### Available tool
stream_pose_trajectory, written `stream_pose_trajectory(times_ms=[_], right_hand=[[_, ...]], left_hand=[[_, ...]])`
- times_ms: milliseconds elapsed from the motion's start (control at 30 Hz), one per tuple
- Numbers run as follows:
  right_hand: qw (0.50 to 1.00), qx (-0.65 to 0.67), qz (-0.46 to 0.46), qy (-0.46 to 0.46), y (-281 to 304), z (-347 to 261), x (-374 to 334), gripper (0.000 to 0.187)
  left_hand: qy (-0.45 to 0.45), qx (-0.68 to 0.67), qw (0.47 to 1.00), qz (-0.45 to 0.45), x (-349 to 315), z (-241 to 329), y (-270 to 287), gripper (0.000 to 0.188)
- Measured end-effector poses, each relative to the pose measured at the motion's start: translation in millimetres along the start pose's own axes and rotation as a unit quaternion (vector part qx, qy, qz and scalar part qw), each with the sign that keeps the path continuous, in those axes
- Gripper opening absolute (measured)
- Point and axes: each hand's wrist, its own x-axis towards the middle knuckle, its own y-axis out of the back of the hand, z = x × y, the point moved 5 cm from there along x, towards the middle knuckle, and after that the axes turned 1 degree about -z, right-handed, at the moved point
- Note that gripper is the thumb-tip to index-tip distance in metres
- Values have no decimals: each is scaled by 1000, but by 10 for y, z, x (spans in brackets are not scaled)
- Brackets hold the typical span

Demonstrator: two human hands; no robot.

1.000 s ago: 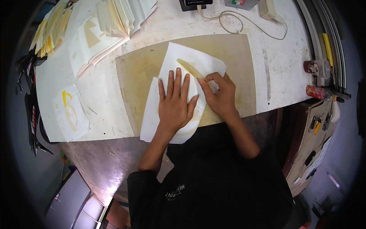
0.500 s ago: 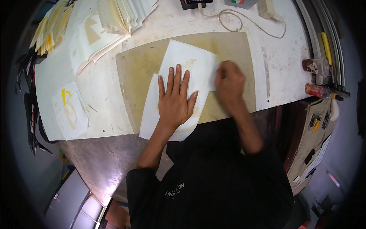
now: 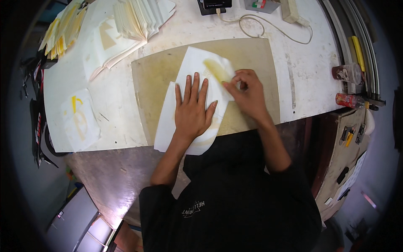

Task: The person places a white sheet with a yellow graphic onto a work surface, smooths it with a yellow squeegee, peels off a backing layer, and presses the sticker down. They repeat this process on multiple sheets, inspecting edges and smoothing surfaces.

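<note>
My left hand (image 3: 193, 111) lies flat, fingers spread, pressing white sheets (image 3: 170, 126) down on a worn, yellowish translucent mat (image 3: 155, 84). Two sheet edges show, one overlapping the other, and the near end hangs past the table's front edge. Faint tan marks show through the paper. My right hand (image 3: 247, 92) is closed in a pinch at the sheets' right side. From its fingertips a blurred, yellow translucent strip (image 3: 215, 70) reaches up and left across the paper. Whether it is a stiff blade or a piece of film, I cannot tell.
A thick fanned stack of sheets (image 3: 132, 21) and yellow-marked sheets (image 3: 67, 31) lie at the far left. A sheet with yellow shapes (image 3: 79, 119) is nearer. A phone (image 3: 215, 4) with a looped cable (image 3: 262, 27) is at the back. A cup (image 3: 346, 73) and bottle (image 3: 349, 100) stand right.
My right hand has shifted slightly left, and the yellow strip now shows over the paper's upper right. My left hand stays flat in place. The whole view has shifted slightly.
</note>
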Motion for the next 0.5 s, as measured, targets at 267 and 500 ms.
stream_pose_trajectory(times_ms=[267,500], right_hand=[[986,8,68,149,-169,-137,-30,16],[996,14,25,85,-229,-77,-122,14]], left_hand=[[6,15,1000,-4,1,1,6,67],[12,7,1000,-18,-1,-8,-17,66]])
